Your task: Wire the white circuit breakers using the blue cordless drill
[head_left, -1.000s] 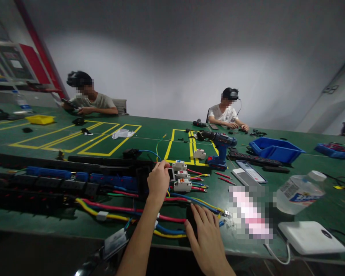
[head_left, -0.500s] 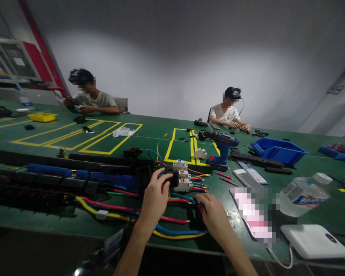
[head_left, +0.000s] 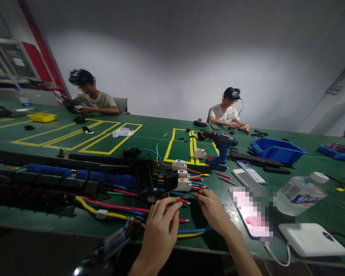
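Note:
My left hand [head_left: 162, 226] is over the bundle of thick wires, its fingers bent and apart. Its fingertips lie near a red wire [head_left: 183, 201] with a metal lug on its end; contact is hard to make out. My right hand [head_left: 212, 211] is closed in a pinch on the end of a blue wire [head_left: 186, 195]. Just beyond my hands, white circuit breakers [head_left: 183, 185] with short red and yellow leads stand beside a small black block [head_left: 170, 180]. Below, another red cable [head_left: 184, 220] and a yellow cable [head_left: 191, 235] run between my hands.
Left lies a long black and blue wired assembly [head_left: 56, 184]. A cordless drill [head_left: 222, 147], blue bin [head_left: 276, 151], phones [head_left: 248, 178], plastic bottle [head_left: 300, 195] and white power bank [head_left: 312, 239] are to the right. Two people sit across the green table [head_left: 149, 132].
My left hand has moved down and toward me, from the black block to the wires; the block now shows. My right hand stays at the blue wire, shifting only slightly.

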### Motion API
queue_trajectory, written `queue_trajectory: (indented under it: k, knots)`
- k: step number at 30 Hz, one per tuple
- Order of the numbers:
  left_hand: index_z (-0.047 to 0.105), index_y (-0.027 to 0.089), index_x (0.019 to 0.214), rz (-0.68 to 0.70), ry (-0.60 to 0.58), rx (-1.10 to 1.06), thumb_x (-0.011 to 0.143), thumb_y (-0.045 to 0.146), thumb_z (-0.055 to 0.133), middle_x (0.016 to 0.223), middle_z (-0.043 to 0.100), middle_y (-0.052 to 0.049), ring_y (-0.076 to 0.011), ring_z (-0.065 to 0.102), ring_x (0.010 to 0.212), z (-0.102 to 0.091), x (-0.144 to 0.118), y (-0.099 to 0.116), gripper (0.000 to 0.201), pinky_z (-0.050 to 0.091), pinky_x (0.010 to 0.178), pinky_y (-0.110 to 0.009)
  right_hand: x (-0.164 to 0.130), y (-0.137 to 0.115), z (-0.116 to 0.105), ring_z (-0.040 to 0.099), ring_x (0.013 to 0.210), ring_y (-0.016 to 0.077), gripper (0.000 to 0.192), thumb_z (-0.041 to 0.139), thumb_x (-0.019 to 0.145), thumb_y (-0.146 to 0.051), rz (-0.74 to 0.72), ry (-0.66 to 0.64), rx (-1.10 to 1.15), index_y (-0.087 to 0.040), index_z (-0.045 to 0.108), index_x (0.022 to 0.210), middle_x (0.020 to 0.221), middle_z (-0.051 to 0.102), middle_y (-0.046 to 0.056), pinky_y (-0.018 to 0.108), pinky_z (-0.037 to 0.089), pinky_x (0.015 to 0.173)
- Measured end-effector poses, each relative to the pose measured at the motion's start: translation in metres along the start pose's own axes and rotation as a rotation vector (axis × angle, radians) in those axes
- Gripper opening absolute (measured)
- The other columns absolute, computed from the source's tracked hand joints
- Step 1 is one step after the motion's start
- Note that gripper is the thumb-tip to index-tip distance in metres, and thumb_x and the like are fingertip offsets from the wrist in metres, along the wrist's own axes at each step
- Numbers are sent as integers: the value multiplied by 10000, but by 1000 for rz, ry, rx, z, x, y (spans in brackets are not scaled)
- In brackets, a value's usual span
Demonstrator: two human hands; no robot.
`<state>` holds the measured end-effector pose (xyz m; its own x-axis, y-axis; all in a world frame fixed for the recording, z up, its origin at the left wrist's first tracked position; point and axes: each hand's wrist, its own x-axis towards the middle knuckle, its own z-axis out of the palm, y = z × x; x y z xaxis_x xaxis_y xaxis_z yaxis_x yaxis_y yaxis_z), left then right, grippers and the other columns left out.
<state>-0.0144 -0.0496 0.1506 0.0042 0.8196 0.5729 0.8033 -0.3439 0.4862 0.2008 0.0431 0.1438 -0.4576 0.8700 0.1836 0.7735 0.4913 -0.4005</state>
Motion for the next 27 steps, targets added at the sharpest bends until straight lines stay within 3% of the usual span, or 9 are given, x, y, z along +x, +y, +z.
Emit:
queue_trajectory:
  k: [3, 7, 13, 19, 27]
  knots:
    - [687, 271, 1203, 35, -203, 52, 967, 137, 478, 1231, 663, -51, -252, 599, 1125, 4, 1, 3, 343, 518, 979, -456, -2, 5, 1, 521, 1151, 238, 459, 457, 941, -117, -34, 6, 26, -316, 640, 1311, 1267, 614, 68, 384, 423, 971]
    - [657, 307, 1283, 26, -364, 84, 962, 221, 547, 1447, 556, -28, -275, 563, 1221, 7, 15, -1, 350, 469, 1056, -488, -4, 8, 3, 546, 1105, 215, 512, 424, 941, -89, -37, 9, 51, -336, 603, 1353, 1200, 623, 64, 377, 426, 940]
    - [756, 312, 1109, 9, -588, -18, 834, 394, 753, 1444, 569, -1, -278, 571, 1233, 1, 30, -11, 287, 422, 1108, -436, -1, 10, 6, 563, 1050, 209, 540, 441, 904, -58, -32, -9, 58, -344, 633, 1319, 1107, 633, 55, 364, 423, 907]
    - [786, 301, 1006, 32, -643, -36, 914, 300, 662, 1206, 710, 21, -214, 642, 1073, -3, 34, -14, 155, 453, 1030, -365, 1, 9, 6, 566, 1033, 212, 451, 433, 959, -131, -38, -14, 49, -326, 649, 1304, 1119, 631, 68, 355, 431, 897]
    - [792, 315, 936, 45, -523, -14, 932, 280, 615, 1086, 756, 11, -225, 652, 980, 3, 27, -16, 180, 490, 910, -371, -3, 3, 0, 575, 1044, 215, 424, 413, 1000, -189, -37, -3, 7, -343, 625, 1334, 1130, 642, 72, 352, 443, 877]
